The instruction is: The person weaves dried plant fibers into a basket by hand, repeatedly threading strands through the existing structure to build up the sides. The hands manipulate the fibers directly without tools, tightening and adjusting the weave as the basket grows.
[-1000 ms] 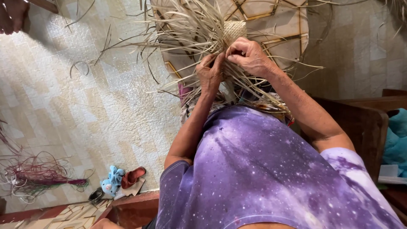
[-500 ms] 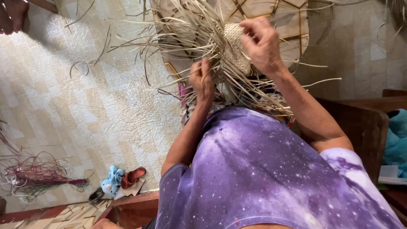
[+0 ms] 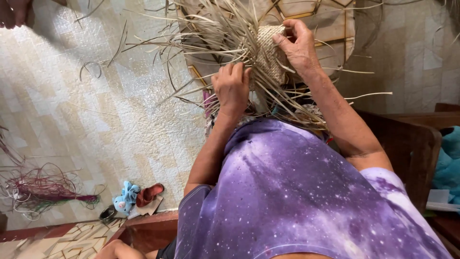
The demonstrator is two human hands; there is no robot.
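The person in a purple speckled shirt (image 3: 297,192) bends over a half-woven straw piece (image 3: 269,52), a small tan plaited panel with many loose dry strands (image 3: 201,33) fanning out to the left and below it. The piece is held up in front of the body, above the pale tiled floor (image 3: 86,120), near the top middle of the view.

The right hand (image 3: 299,48) lies over the right edge of the woven panel, its grip clamped on the panel with fingers curled across the plaited face. The left hand (image 3: 232,88) sits just below and left of the panel, fingers folded down into the loose strands, its grip closed on a bundle of them.

On the floor toward the lower left lies a tangle of purple and green fibre (image 3: 45,192). Near it, beside a reddish wooden edge (image 3: 148,230), are a small blue soft toy (image 3: 125,197) and a red sandal (image 3: 149,193), touching each other. A dark wooden chair back (image 3: 407,148) stands at the right. Another person's hand (image 3: 14,12) shows in the upper left corner.
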